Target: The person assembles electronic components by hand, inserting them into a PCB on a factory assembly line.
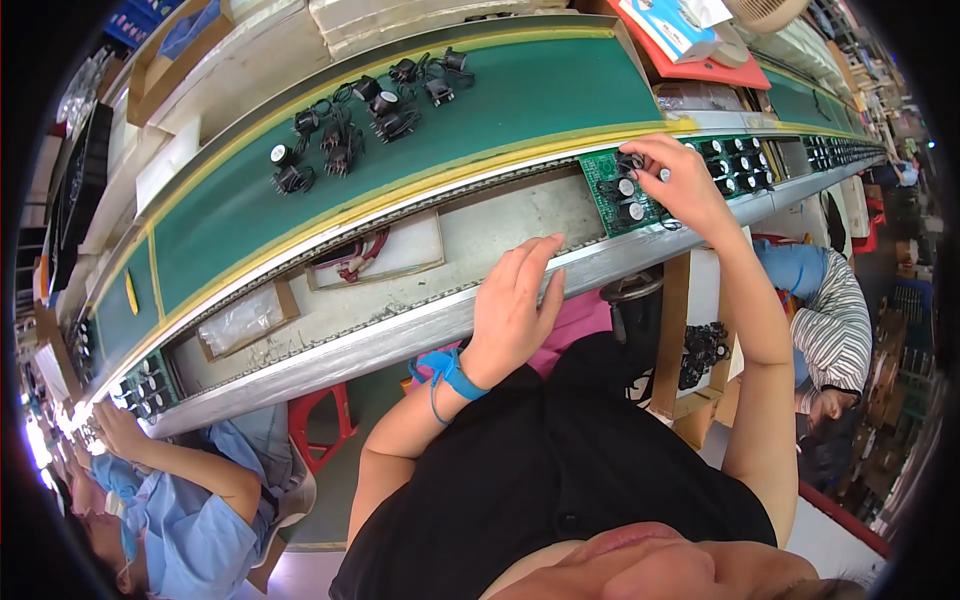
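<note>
My right hand (685, 185) is over a green circuit board (592, 168) on the conveyor rails. Its thumb and fingers pinch a small black component (628, 160) at the board's far edge; the fingers partly hide it, so I cannot tell whether it is seated. Several round black parts with pale tops (630, 211) stand on the same board. Left of the board, my left hand (512, 308) hovers near the front rail, fingers stretched out and holding nothing. A blue wrist strap (462, 378) circles the left wrist.
Loose black wired components (340, 145) lie on the green work surface (520, 85) beyond the rails. More populated boards (735, 160) line the track to the right. Under the track sits a carton of red-handled tools (365, 255). Co-workers sit at left (200, 490) and right (835, 325).
</note>
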Tool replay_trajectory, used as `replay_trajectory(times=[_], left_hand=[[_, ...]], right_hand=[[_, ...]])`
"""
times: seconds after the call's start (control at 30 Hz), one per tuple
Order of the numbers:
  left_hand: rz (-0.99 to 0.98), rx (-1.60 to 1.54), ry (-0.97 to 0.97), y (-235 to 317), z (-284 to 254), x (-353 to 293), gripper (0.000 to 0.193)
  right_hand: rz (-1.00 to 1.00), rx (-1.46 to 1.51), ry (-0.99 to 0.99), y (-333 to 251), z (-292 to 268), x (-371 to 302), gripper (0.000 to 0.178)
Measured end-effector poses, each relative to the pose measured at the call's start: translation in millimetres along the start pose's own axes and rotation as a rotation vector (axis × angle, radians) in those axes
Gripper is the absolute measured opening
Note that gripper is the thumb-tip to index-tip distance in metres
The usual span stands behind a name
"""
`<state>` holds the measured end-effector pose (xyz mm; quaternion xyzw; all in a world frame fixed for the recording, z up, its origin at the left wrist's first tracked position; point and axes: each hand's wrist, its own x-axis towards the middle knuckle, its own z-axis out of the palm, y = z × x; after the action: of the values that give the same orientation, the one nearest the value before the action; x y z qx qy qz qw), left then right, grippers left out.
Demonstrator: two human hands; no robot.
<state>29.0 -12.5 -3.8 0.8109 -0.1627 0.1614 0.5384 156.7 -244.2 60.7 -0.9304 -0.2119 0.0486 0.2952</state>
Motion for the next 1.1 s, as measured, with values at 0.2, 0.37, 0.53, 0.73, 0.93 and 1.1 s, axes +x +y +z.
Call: replay_trajectory(times=[0.2,0.37,0.53,0.73,0.93,1.1], left_hand=[[0.005,0.009,0.016,-7,-4,-1,0.036],[0.035,0.013,0.0,-8,-5,0,0.03],[0.022,-0.009,-0.007,-8,-4,-1,0.029],[0.039,-0.006,-0.003,-8,-4,-2,0.027],[0.051,-0.001,0.002,-8,-3,-2,0.027],[0.065,0.033,-0.017,-9,-2,-2,0.022]], right_hand=[[0.122,-0.096,-0.171,14,9,22,0.033],[0.138,-0.153,-0.197,11,13,27,0.033],[0.111,-0.144,-0.212,9,11,29,0.033],[0.096,-0.18,-0.246,3,8,33,0.034],[0.125,-0.231,-0.254,-2,8,34,0.033],[0.095,-0.241,-0.29,-1,5,40,0.032]])
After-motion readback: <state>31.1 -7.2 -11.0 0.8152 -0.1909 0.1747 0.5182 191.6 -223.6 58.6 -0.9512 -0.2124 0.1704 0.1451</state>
